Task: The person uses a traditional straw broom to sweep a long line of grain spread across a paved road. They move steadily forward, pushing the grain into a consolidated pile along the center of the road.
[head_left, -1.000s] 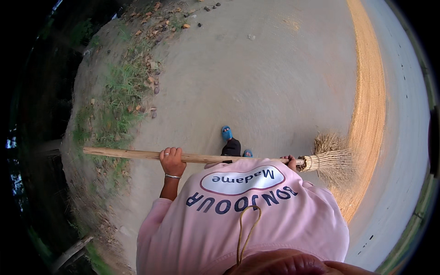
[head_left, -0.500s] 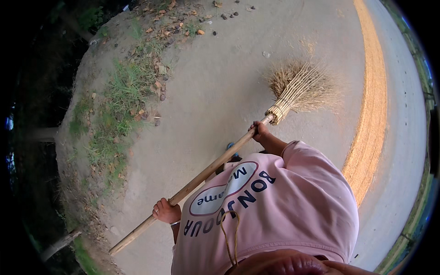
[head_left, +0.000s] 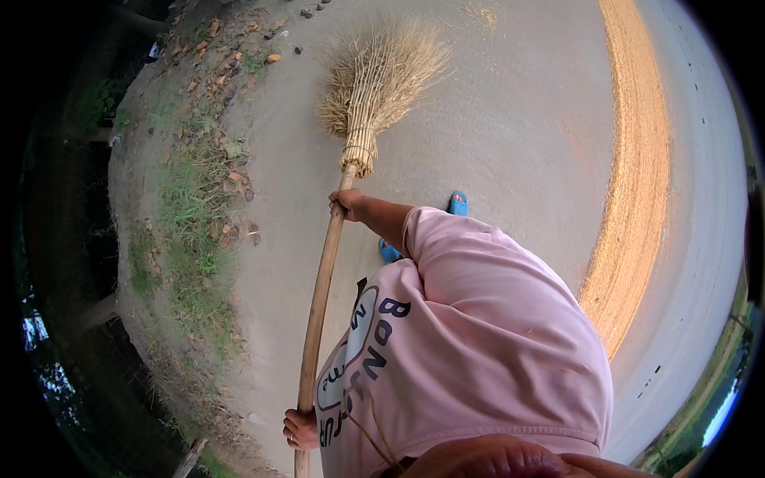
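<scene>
A twig broom (head_left: 381, 89) with a long wooden handle stretches out ahead of me, its bristles fanned out over the pale ground. Close below the bound twigs, my right hand (head_left: 347, 203) is wrapped round the handle. Further down, beside my pink top (head_left: 478, 334), my left hand (head_left: 301, 430) grips the same handle; a ring shows on one finger. The handle's end runs out of the picture at the lower edge. Whether the bristles press on the ground or hover just above it, I cannot tell.
A long band of golden grain (head_left: 637, 151) curves along the right. On the left lies a verge of grass (head_left: 195, 207) with dry leaves and dark lumps. Blue slippers (head_left: 457, 204) are on my feet. A little loose grain (head_left: 484, 13) lies at the far side.
The broom head has swung from right to left, and the handle has turned from slanting to nearly upright in the picture. Both hands kept their hold. Both slippers now show.
</scene>
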The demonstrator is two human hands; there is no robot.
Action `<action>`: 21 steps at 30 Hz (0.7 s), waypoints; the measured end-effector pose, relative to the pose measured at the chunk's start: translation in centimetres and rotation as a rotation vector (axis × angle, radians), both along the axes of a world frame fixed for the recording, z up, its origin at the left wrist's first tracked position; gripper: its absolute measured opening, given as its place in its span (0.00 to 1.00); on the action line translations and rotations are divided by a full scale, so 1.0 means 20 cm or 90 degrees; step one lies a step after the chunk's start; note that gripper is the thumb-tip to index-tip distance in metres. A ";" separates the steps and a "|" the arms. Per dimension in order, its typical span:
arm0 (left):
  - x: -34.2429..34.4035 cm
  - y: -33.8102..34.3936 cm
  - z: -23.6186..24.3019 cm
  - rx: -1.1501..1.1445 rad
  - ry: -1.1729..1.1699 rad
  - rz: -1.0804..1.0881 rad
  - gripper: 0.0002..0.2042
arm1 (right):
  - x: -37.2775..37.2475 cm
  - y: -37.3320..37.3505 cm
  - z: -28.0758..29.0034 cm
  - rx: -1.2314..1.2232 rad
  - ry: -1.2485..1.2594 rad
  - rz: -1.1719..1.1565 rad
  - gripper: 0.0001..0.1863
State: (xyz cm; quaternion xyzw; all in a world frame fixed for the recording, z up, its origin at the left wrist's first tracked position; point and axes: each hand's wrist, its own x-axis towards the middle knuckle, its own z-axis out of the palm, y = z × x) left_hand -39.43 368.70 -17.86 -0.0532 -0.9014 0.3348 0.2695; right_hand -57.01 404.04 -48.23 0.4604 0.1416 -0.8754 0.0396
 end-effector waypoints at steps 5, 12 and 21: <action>-0.37 0.25 0.09 -0.057 -0.047 -0.194 0.09 | 0.24 0.30 -0.19 -0.068 0.010 -0.193 0.03; -0.97 0.49 -0.09 -0.174 -0.130 -0.436 0.07 | 0.79 0.61 -0.28 -0.094 0.002 -0.498 0.04; -0.84 1.50 -0.35 -0.003 -0.263 -0.749 0.06 | 1.81 0.76 -0.46 -0.152 -0.150 -0.810 0.04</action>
